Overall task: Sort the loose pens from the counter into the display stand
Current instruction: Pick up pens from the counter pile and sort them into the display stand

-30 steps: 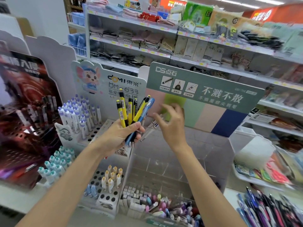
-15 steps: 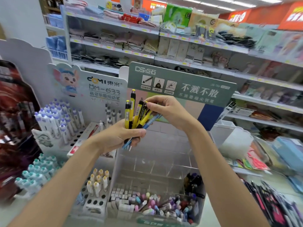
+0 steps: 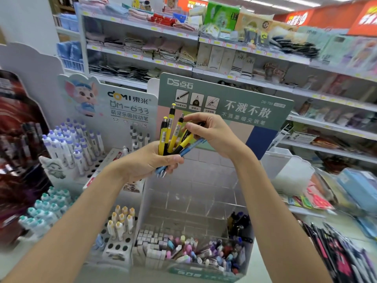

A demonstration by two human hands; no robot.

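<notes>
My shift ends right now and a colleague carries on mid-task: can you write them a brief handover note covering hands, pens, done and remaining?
Left hand: grip closed round a fanned bundle of yellow pens and a blue pen, held above the clear display stand.
Right hand: pinches the top of the slanted yellow pen in that bundle.
Done: bundle in hand; none of it in the stand yet.
Left: pull each pen out and slot it into the stand, whose front compartments already hold mixed pens.
</notes>
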